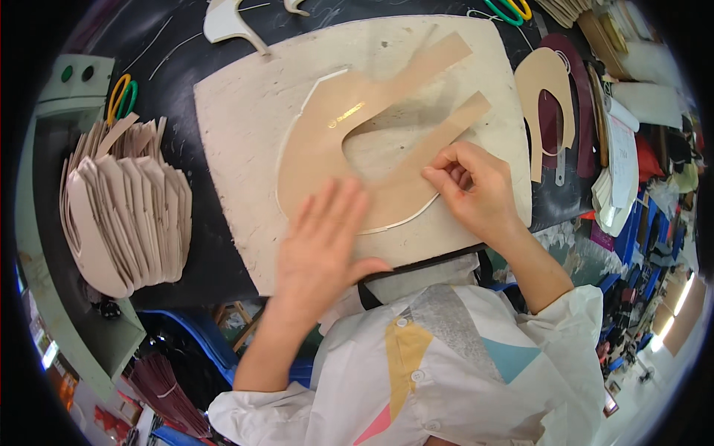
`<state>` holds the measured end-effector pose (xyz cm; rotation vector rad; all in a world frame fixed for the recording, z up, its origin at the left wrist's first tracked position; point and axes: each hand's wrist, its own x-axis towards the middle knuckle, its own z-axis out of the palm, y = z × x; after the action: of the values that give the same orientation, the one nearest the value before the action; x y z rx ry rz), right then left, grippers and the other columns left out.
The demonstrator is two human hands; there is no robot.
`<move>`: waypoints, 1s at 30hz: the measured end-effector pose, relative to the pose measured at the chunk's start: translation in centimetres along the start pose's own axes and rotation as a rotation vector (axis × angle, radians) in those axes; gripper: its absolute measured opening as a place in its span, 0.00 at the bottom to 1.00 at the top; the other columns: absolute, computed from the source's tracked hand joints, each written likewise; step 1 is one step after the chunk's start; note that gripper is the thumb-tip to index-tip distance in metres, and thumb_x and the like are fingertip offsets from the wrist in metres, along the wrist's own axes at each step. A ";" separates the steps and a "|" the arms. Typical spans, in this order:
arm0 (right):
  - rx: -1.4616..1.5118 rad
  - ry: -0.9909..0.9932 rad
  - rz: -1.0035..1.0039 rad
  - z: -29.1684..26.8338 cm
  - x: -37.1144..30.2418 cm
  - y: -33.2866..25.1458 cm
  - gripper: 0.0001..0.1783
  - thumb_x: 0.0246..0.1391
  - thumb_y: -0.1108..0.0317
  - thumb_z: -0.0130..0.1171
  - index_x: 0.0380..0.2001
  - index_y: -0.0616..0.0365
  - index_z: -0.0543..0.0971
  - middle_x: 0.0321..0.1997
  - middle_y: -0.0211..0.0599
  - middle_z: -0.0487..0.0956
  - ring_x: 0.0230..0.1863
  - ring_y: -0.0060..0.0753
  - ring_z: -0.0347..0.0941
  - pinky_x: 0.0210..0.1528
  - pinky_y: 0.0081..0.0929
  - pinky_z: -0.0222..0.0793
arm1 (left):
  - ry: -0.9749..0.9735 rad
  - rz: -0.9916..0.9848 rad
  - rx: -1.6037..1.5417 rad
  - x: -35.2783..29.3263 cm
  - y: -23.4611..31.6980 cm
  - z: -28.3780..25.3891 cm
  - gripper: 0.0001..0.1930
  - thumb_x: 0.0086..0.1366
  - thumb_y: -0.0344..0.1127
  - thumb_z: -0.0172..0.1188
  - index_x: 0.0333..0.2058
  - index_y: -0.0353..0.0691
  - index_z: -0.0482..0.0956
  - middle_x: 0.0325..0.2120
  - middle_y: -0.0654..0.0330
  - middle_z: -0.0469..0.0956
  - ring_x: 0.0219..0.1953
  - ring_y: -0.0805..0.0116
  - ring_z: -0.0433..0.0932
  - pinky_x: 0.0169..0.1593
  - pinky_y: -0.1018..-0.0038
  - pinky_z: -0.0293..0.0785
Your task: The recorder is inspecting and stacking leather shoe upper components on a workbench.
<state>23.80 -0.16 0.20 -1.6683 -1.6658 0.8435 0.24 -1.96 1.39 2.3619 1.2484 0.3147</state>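
Note:
A tan, U-shaped leather-like piece [312, 141] with a small gold stamp lies on a pale board [245, 171], its two arms pointing to the upper right. A thin white edging [405, 221] shows along parts of its outer curve. My left hand [320, 238], slightly blurred, rests flat over the lower left of the piece, fingers stretched and thumb out. At the outer edge of the lower arm, my right hand [476, 189] is closed in a pinch, thumb and forefinger on that edge. Whether a strip also sits between those fingertips is hidden.
Left of the board stands a bundle of pale cut pieces [130, 223], with yellow-green scissors [121, 98] behind. Another tan curved piece [547, 82] and a maroon one [584, 111] lie at the right. More scissors [509, 10] and a white curved piece [229, 24] are at the far edge.

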 end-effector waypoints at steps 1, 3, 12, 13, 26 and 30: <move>-0.004 -0.012 0.015 -0.1 0.0 -0.1 0.07 0.48 0.76 0.68 0.27 0.61 0.77 0.24 0.26 0.76 0.21 0.13 0.67 0.23 0.15 0.63 | 0.000 0.014 0.004 -0.4 -0.6 -0.6 0.38 0.45 0.52 0.69 0.53 0.35 0.75 0.55 0.52 0.74 0.61 0.54 0.69 0.63 0.58 0.63; -0.006 -0.023 -0.013 0.0 0.2 -0.2 0.06 0.49 0.76 0.67 0.28 0.61 0.78 0.24 0.28 0.76 0.22 0.15 0.69 0.24 0.15 0.65 | 0.029 -0.001 0.056 -1.0 -2.3 -2.2 0.37 0.44 0.48 0.70 0.53 0.35 0.75 0.52 0.53 0.76 0.58 0.55 0.72 0.60 0.60 0.68; 0.295 -0.026 0.108 -0.6 -1.0 1.5 0.03 0.57 0.76 0.59 0.29 0.62 0.76 0.25 0.21 0.71 0.25 0.10 0.65 0.28 0.12 0.60 | 1.097 -0.342 0.231 -4.0 -4.9 -15.3 0.09 0.68 0.28 0.54 0.42 0.30 0.77 0.29 0.65 0.80 0.26 0.77 0.77 0.27 0.79 0.70; 0.270 -0.008 0.113 -0.8 -1.1 1.7 0.03 0.57 0.76 0.59 0.29 0.62 0.76 0.25 0.21 0.71 0.25 0.10 0.65 0.28 0.12 0.60 | 1.289 -0.431 -0.129 -4.8 -7.5 -16.7 0.10 0.70 0.30 0.53 0.45 0.30 0.77 0.31 0.65 0.80 0.28 0.81 0.75 0.28 0.82 0.69; 0.122 -0.057 -0.037 -1.1 0.9 0.0 0.03 0.50 0.76 0.64 0.28 0.64 0.79 0.25 0.35 0.79 0.24 0.22 0.74 0.26 0.19 0.69 | 0.961 -0.328 0.128 7.0 -9.8 -13.1 0.17 0.60 0.29 0.64 0.48 0.35 0.78 0.39 0.56 0.78 0.38 0.66 0.76 0.42 0.75 0.71; 0.005 0.038 -0.207 -5.3 1.6 0.9 0.04 0.50 0.73 0.65 0.28 0.61 0.80 0.26 0.39 0.78 0.23 0.31 0.75 0.27 0.25 0.70 | 0.732 -0.236 0.311 19.7 -18.4 -9.3 0.22 0.64 0.46 0.60 0.55 0.47 0.75 0.52 0.51 0.75 0.50 0.54 0.75 0.52 0.62 0.70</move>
<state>28.55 1.47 2.64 -1.4683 -1.7724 0.7099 -5.61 25.96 0.43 2.3873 2.0055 1.0363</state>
